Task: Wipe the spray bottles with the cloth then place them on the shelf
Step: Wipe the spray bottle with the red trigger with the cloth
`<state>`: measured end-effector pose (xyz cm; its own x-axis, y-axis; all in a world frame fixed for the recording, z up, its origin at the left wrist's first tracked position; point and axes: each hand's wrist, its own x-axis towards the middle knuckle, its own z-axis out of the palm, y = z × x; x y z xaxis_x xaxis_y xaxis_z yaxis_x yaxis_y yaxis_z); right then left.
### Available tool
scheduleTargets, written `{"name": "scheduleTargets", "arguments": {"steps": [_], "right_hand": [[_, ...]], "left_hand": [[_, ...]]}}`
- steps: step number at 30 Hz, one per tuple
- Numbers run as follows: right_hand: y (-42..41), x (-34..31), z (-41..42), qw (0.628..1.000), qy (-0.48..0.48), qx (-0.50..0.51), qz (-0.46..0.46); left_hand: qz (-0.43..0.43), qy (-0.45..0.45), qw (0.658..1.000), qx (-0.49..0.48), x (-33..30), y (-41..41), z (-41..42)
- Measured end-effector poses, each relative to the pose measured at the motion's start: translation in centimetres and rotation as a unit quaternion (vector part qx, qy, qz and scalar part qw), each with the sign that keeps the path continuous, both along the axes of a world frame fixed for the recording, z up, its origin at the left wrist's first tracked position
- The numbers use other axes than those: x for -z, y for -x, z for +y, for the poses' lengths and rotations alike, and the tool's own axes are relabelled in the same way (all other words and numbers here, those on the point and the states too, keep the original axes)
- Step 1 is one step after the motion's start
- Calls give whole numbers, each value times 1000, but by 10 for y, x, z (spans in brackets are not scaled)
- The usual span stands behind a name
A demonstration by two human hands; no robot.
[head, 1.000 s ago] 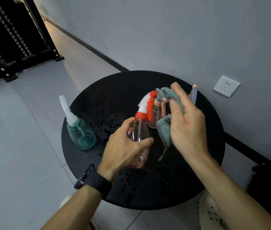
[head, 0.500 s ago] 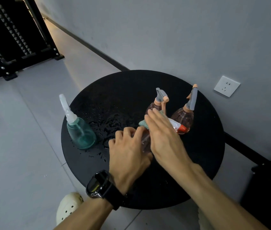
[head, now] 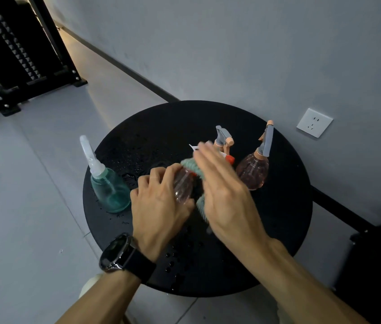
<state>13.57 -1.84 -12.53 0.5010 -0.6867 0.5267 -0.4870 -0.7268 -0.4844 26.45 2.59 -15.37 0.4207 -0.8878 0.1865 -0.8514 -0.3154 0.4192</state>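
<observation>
My left hand [head: 161, 206] and right hand [head: 224, 190] crowd the middle of the round black table [head: 208, 118], with the pink bottle [head: 183, 185] and the cloth [head: 192, 167] between them. To my left the teal bottle [head: 109, 190] stands upright just beside my knuckles, blocking that side. Beyond my right fingers, two peach-and-grey sprayers [head: 252, 171] stand near the far right edge, close to the wall [head: 231, 54]. The far-left tabletop and the near edge lie bare, only wet with drops.
</observation>
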Motion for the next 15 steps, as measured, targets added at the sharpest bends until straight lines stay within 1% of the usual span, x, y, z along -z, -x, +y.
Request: {"name": "scheduleTargets", "arguments": {"steps": [2,4,8,12,15], "right_hand": [[4,-5,-9,999,11,32,-8],[6,-6,-18,999,24,46,5],[5,1,-22,998,-27,15,56],[4,11,-15,995,-14,4,95],[2,12,-9,995,-24,-11,98]], "left_hand": [[-12,-7,1000,2,1,-3,1],[-22,1,1000,3,2,-3,2],[-56,14,998,10,4,-5,3],[-81,24,996,12,5,-10,4],[-82,25,996,16,7,-12,3]]}}
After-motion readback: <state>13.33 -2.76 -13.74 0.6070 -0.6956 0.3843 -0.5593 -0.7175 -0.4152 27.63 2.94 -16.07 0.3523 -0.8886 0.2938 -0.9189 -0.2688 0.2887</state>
